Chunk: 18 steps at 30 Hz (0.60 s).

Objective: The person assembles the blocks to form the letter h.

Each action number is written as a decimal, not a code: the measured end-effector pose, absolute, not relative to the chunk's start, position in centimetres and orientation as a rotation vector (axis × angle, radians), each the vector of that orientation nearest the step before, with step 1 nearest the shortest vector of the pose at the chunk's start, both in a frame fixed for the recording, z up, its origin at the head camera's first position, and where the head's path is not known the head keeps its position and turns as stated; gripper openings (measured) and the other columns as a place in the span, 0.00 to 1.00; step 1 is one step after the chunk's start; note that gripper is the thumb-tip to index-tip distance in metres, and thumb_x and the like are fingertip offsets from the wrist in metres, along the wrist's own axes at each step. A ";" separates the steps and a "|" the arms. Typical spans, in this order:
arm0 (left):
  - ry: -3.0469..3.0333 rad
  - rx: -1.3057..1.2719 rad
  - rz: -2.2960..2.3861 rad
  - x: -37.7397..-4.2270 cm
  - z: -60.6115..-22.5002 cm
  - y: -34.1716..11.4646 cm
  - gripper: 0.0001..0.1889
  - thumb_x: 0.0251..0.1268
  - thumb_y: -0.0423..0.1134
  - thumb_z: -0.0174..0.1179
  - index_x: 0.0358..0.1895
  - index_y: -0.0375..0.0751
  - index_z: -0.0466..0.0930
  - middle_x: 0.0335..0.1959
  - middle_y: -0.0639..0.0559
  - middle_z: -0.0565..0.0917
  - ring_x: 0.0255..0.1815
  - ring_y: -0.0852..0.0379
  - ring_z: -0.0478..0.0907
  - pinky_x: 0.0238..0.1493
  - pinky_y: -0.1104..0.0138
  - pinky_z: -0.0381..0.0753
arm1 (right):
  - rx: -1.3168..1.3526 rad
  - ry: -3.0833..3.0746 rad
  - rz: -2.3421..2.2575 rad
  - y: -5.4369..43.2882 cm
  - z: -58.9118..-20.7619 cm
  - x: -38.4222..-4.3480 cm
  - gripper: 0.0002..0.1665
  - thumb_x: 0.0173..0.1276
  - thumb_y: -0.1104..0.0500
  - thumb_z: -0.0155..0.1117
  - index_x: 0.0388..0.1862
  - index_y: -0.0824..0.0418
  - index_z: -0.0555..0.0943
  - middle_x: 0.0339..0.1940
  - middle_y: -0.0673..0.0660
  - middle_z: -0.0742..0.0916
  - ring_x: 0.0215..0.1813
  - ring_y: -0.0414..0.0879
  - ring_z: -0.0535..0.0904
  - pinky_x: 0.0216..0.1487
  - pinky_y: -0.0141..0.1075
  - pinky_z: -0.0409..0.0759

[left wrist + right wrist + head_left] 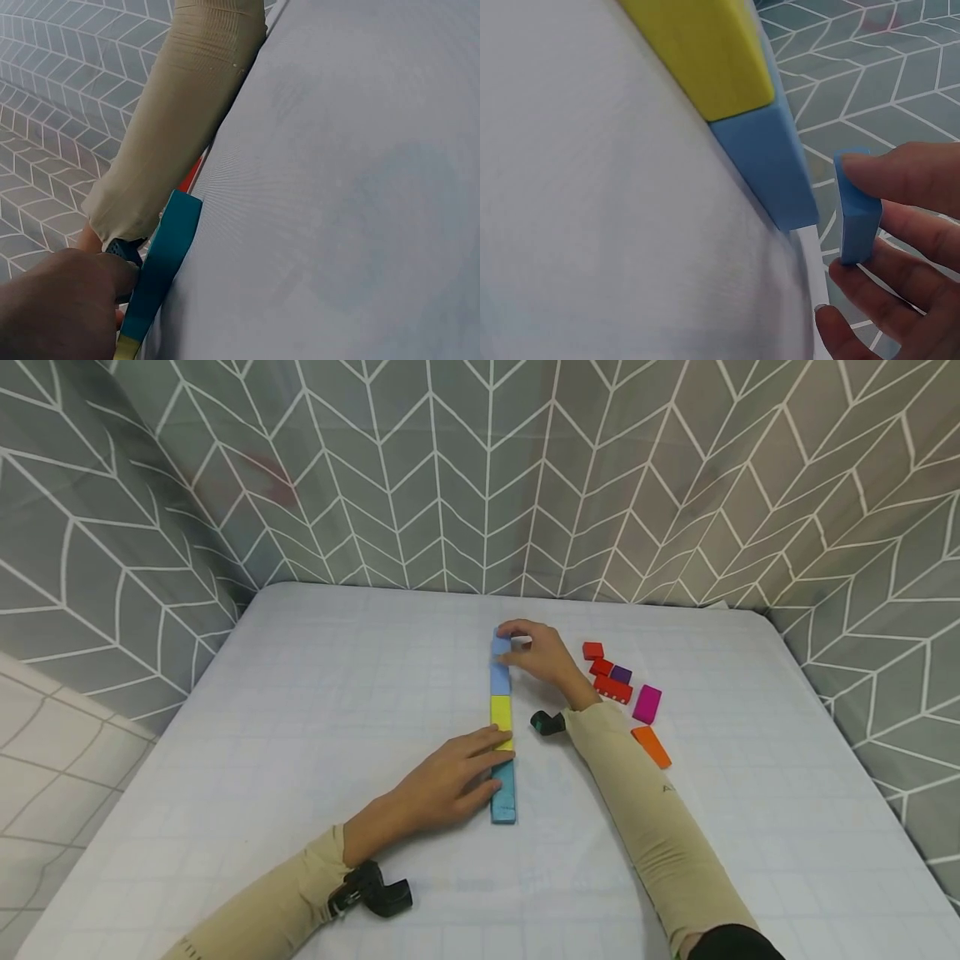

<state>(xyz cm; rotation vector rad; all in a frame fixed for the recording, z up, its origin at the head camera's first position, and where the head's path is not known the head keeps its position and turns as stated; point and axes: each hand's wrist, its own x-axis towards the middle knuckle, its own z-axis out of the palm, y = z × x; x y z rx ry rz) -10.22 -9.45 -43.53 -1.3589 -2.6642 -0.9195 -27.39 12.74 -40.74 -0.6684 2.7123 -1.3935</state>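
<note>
A straight row of blocks runs away from me on the table: a teal block (503, 806) nearest, a yellow block (500, 710), then a light blue block (499, 682). My left hand (450, 781) rests across the row from the left, its extended fingers over the yellow and teal blocks. At the far end, my right hand (546, 656) pinches a smaller light blue block (859, 214) between thumb and fingers. The right wrist view shows a gap between this block and the row's light blue end. In the left wrist view, the teal block (165, 255) lies beside the left hand.
Right of the row lie loose blocks: several red ones (592, 650), a purple one (621, 674), a magenta one (647, 704) and an orange one (651, 747). A patterned curtain (487, 485) hangs behind the white table (337, 677).
</note>
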 end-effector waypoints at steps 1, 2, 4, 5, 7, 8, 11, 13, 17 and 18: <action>-2.666 -1.357 -0.918 -10.2 -43.6 -9.5 0.24 0.79 0.44 0.59 0.72 0.41 0.76 0.78 0.46 0.68 0.81 0.51 0.57 0.78 0.56 0.59 | -0.674 2.706 -1.393 12.7 -40.8 -27.4 0.23 0.66 0.65 0.75 0.59 0.65 0.84 0.61 0.59 0.85 0.65 0.53 0.79 0.66 0.47 0.78; -2.665 -1.356 -0.917 -10.2 -43.6 -9.4 0.24 0.79 0.44 0.59 0.72 0.41 0.76 0.78 0.46 0.68 0.81 0.51 0.57 0.78 0.56 0.59 | -0.677 2.700 -1.393 12.7 -40.8 -27.4 0.23 0.66 0.65 0.75 0.59 0.65 0.84 0.61 0.59 0.86 0.64 0.53 0.79 0.66 0.47 0.78; -2.665 -1.353 -0.916 -10.2 -43.6 -9.5 0.23 0.80 0.44 0.59 0.72 0.41 0.76 0.78 0.47 0.68 0.81 0.52 0.57 0.78 0.57 0.59 | -0.685 2.689 -1.396 12.7 -41.0 -27.4 0.23 0.66 0.65 0.75 0.59 0.66 0.84 0.60 0.60 0.86 0.64 0.53 0.79 0.66 0.47 0.78; -2.663 -1.355 -0.917 -10.2 -43.7 -9.5 0.23 0.80 0.44 0.59 0.72 0.41 0.76 0.78 0.46 0.68 0.81 0.51 0.57 0.78 0.57 0.59 | -0.687 2.686 -1.397 12.7 -41.0 -27.4 0.23 0.66 0.65 0.75 0.59 0.66 0.84 0.60 0.60 0.86 0.64 0.53 0.79 0.66 0.46 0.78; -2.661 -1.357 -0.917 -10.2 -43.7 -9.4 0.23 0.80 0.44 0.59 0.72 0.41 0.76 0.78 0.46 0.68 0.81 0.50 0.57 0.78 0.57 0.58 | -0.693 2.680 -1.401 12.7 -41.2 -27.4 0.22 0.66 0.65 0.75 0.59 0.66 0.84 0.59 0.60 0.86 0.63 0.54 0.79 0.66 0.46 0.78; -2.657 -1.359 -0.916 -10.2 -43.8 -9.4 0.23 0.80 0.44 0.58 0.72 0.40 0.76 0.77 0.46 0.68 0.81 0.50 0.57 0.78 0.56 0.59 | -0.694 2.679 -1.402 12.7 -41.3 -27.4 0.22 0.65 0.65 0.75 0.59 0.66 0.84 0.59 0.60 0.86 0.63 0.54 0.79 0.66 0.46 0.78; -2.646 -1.365 -0.913 -10.2 -43.9 -9.4 0.23 0.80 0.44 0.58 0.72 0.40 0.76 0.77 0.46 0.69 0.81 0.49 0.58 0.78 0.57 0.58 | -0.693 2.675 -1.397 12.6 -41.5 -27.4 0.22 0.65 0.66 0.75 0.58 0.67 0.84 0.59 0.60 0.86 0.62 0.54 0.79 0.66 0.46 0.78; -2.638 -1.367 -0.912 -10.2 -43.9 -9.5 0.23 0.80 0.44 0.59 0.72 0.40 0.77 0.77 0.46 0.69 0.81 0.50 0.58 0.78 0.57 0.59 | -0.690 2.676 -1.384 12.6 -41.4 -27.5 0.23 0.65 0.66 0.74 0.59 0.67 0.84 0.59 0.60 0.86 0.62 0.54 0.79 0.67 0.45 0.77; -2.636 -1.366 -0.914 -10.2 -43.9 -9.5 0.23 0.79 0.44 0.59 0.71 0.40 0.77 0.77 0.46 0.69 0.81 0.50 0.58 0.78 0.57 0.58 | -0.690 2.677 -1.355 12.5 -41.3 -27.4 0.23 0.66 0.65 0.74 0.59 0.67 0.84 0.59 0.61 0.86 0.61 0.54 0.79 0.68 0.44 0.76; -2.638 -1.365 -0.915 -10.2 -43.9 -9.5 0.23 0.79 0.44 0.59 0.71 0.40 0.77 0.77 0.46 0.69 0.81 0.50 0.58 0.78 0.57 0.58 | -0.692 2.677 -1.349 12.5 -41.3 -27.4 0.23 0.66 0.65 0.73 0.60 0.67 0.84 0.59 0.61 0.86 0.61 0.54 0.79 0.68 0.45 0.76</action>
